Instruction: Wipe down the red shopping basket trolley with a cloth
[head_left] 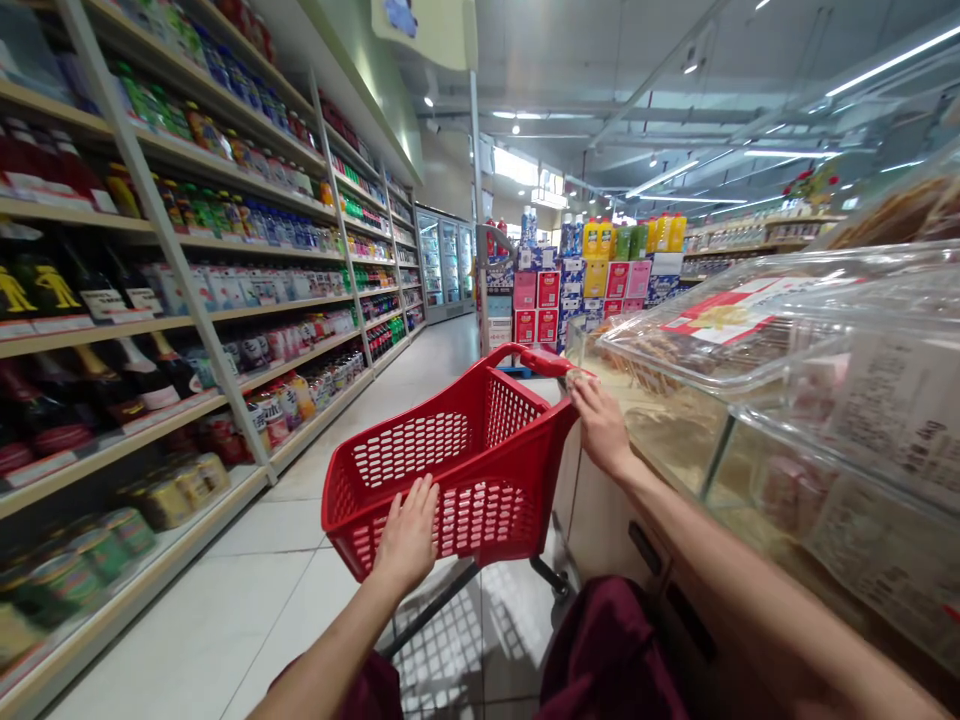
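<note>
A red plastic shopping cart (450,405) with perforated basket walls stands sideways in front of me, empty inside as far as I can see. My left hand (409,535) lies against the near side wall, fingers stretched out flat over the holes. At the handle end on the right, my right hand (600,425) is closed over the corner where the handle (551,362) meets the basket. Its fingertips bend over the red edge and are partly hidden. Below the basket, a dark metal frame (435,605) and a caster wheel (559,585) show.
Drink shelves (277,290) run along the left. Close on the right is a display counter (724,450) with clear plastic food boxes (750,300). Stacked drink cartons (547,310) stand ahead, and glass-door fridges (442,260) are farther back. Pale floor tiles (262,590) line the aisle.
</note>
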